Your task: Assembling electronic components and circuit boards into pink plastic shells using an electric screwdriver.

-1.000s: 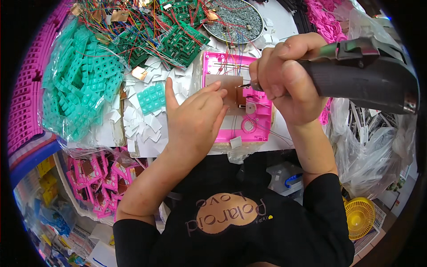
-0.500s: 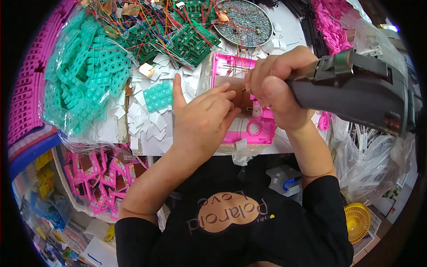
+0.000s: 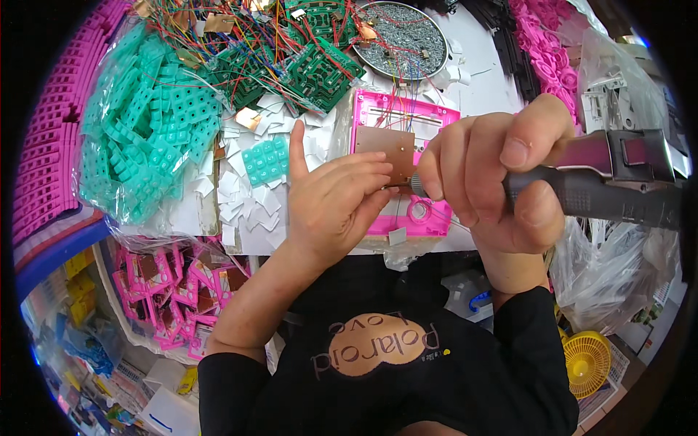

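My right hand (image 3: 502,163) is wrapped round a dark grey electric screwdriver (image 3: 589,192), with its knurled front end pointing left. Its thin bit reaches a brown circuit board (image 3: 396,149) set in a bright pink plastic case (image 3: 429,229). My left hand (image 3: 334,200) lies over the board's left side, fingers stretched right and one finger sticking up apart. The thumb and nearest finger lie close to either side of the bit; whether a screw is between them is hidden. Thin wires run from the case toward the far side.
Green circuit boards with tangled wires (image 3: 320,73) and a round tray of screws (image 3: 358,54) stand at the back. Bagged turquoise keypads (image 3: 138,145) lie left, one loose keypad (image 3: 266,160) nearer, among white paper pieces. A bin of pink cases (image 3: 171,291) stands lower left, a yellow basket (image 3: 587,363) lower right.
The screwdriver has swung lower and more level, and my right hand has moved right and down with it, uncovering more of the board. My left hand has shifted slightly right.
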Demonstrator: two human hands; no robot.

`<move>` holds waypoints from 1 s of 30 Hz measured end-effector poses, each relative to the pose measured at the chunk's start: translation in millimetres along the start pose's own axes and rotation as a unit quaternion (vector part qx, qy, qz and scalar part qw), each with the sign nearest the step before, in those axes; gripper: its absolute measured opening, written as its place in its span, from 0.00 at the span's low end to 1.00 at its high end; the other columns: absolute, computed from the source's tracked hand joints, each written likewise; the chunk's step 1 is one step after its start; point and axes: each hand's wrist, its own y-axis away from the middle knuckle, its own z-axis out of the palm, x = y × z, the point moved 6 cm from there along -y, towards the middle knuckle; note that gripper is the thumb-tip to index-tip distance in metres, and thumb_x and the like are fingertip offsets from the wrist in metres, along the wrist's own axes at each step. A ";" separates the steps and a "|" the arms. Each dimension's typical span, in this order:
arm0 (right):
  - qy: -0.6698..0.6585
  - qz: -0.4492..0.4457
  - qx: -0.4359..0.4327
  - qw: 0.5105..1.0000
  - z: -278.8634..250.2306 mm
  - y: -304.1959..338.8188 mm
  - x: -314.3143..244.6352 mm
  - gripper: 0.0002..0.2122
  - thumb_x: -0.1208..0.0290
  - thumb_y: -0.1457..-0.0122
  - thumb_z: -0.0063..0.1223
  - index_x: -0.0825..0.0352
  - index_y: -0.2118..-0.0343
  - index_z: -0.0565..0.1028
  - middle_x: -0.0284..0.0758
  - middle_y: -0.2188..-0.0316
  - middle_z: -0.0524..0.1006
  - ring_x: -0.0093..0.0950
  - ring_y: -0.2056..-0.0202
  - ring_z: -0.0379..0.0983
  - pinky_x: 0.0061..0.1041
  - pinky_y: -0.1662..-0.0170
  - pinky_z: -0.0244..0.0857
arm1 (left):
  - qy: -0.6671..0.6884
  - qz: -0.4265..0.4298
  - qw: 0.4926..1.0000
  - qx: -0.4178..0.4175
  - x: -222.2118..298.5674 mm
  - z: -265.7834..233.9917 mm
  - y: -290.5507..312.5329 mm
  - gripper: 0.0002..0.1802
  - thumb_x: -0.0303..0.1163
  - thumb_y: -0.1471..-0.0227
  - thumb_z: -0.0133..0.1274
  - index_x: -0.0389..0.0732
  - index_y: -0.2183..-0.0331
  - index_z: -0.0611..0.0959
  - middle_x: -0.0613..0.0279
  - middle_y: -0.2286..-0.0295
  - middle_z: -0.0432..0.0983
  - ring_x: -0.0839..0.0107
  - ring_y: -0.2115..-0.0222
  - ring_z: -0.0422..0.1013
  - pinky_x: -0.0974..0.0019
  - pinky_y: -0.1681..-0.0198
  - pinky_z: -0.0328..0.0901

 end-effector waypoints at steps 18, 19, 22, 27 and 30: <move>0.148 -0.053 -0.013 0.987 -5.1 -29.9 47.7 0.06 0.73 0.37 0.49 0.64 0.63 0.64 0.29 0.86 0.63 0.20 0.85 0.58 0.28 0.75 0.62 | -0.042 -0.090 0.995 0.000 -31.8 -47.7 27.4 0.07 0.23 0.49 0.57 0.44 0.74 0.75 0.68 0.78 0.71 0.71 0.74 0.71 0.57 0.48 0.54; 0.181 -0.050 -0.012 0.982 -3.8 -30.2 48.4 0.06 0.73 0.37 0.49 0.64 0.63 0.63 0.29 0.86 0.63 0.20 0.85 0.58 0.27 0.75 0.62 | -0.038 -0.092 0.995 0.003 -30.8 -46.1 28.1 0.07 0.21 0.48 0.56 0.43 0.72 0.75 0.69 0.77 0.71 0.73 0.72 0.71 0.58 0.47 0.53; 0.236 -0.069 -0.014 0.969 -0.9 -28.3 53.1 0.08 0.74 0.37 0.52 0.64 0.65 0.63 0.31 0.86 0.64 0.20 0.85 0.59 0.26 0.76 0.61 | -0.058 -0.077 0.994 0.051 -26.2 -45.3 18.6 0.07 0.28 0.51 0.61 0.46 0.73 0.77 0.70 0.74 0.74 0.68 0.70 0.72 0.54 0.48 0.52; 0.186 -0.028 -0.022 0.982 -2.0 -28.4 57.2 0.10 0.71 0.37 0.55 0.65 0.61 0.64 0.31 0.85 0.65 0.20 0.85 0.59 0.26 0.77 0.59 | -0.111 -0.045 0.993 0.008 -16.1 -33.6 8.6 0.07 0.29 0.52 0.62 0.48 0.68 0.82 0.73 0.69 0.79 0.70 0.66 0.73 0.52 0.45 0.50; 0.133 -0.025 -0.056 0.989 -1.5 -32.9 41.3 0.11 0.67 0.36 0.53 0.65 0.57 0.65 0.29 0.85 0.65 0.20 0.84 0.59 0.27 0.77 0.59 | -0.118 -0.041 0.992 0.001 -11.3 -26.3 6.4 0.08 0.28 0.52 0.62 0.48 0.67 0.83 0.73 0.68 0.80 0.71 0.66 0.74 0.51 0.45 0.50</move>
